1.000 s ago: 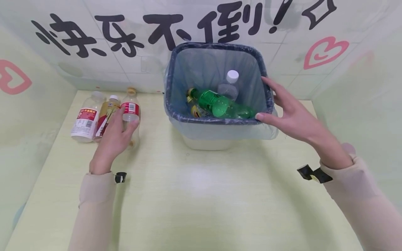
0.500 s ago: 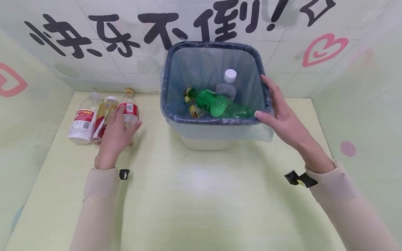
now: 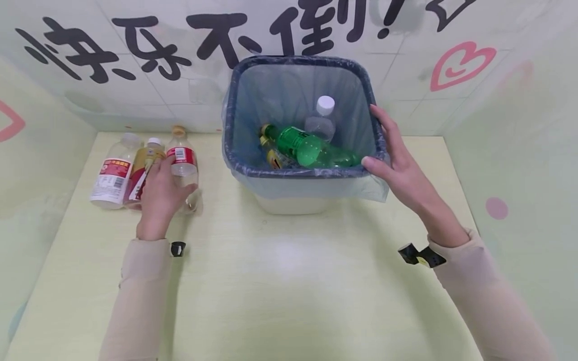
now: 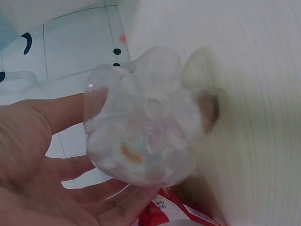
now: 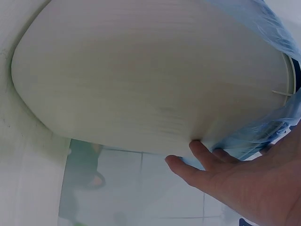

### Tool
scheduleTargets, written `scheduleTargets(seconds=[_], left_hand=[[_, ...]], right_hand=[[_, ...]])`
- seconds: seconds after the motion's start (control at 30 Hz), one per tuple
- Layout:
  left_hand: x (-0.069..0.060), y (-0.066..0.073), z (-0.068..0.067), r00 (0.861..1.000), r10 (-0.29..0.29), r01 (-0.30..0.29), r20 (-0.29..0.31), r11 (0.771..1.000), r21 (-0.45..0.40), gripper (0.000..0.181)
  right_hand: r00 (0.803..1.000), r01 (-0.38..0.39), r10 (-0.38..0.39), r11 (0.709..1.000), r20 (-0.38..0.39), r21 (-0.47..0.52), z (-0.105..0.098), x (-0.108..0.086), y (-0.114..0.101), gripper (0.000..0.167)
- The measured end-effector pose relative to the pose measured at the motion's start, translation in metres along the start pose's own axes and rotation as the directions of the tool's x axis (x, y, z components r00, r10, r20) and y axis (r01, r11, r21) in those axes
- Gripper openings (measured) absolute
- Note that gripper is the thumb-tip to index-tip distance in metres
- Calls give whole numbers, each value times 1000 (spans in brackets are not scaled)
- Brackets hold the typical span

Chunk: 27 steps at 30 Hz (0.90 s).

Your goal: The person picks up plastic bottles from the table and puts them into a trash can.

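Observation:
My left hand grips a clear plastic bottle with a red label and an orange cap, lying on the table. In the left wrist view its lobed bottom faces the camera, with the fingers around its side. My right hand holds the right side of a trash bin, thumb on the dark rim at the front corner. In the right wrist view, fingertips touch the bin's pale outer wall. Inside lie a green bottle, a clear white-capped bottle and a yellow-capped bottle.
Left of my left hand lie a gold-and-red labelled bottle and a clear bottle with a red-and-white label. A light wooden table carries everything. Walls stand behind and at both sides, the back one close behind the bin.
My left hand has closed in around the orange-capped bottle, and its bottom end has shifted slightly right. The right hand stays at the bin's rim. The head view has drifted a little.

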<state>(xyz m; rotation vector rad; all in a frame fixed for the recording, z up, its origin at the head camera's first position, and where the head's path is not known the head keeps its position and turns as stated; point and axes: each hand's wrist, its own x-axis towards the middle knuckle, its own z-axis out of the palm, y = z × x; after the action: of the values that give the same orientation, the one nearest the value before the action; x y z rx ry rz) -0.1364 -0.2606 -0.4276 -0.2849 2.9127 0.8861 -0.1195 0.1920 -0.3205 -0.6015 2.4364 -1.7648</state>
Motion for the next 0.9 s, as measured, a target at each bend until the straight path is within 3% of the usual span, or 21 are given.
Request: scheduleTargets(seconds=[0.43,0.73,0.9], left_hand=[[7,-1,-1,987,-96,93,128,995,26,111],[9,-3,4,984,-133,132,115,991,16,108],[15,-1,7,985,-133,128,108,990,53,107]], right_hand=[[998,6,-2,998,-57,65,8,0,3,77],[996,22,-10,990,-87,138,12,0,8,76],[995,18,-3,987,-96,157,12,0,9,76]])
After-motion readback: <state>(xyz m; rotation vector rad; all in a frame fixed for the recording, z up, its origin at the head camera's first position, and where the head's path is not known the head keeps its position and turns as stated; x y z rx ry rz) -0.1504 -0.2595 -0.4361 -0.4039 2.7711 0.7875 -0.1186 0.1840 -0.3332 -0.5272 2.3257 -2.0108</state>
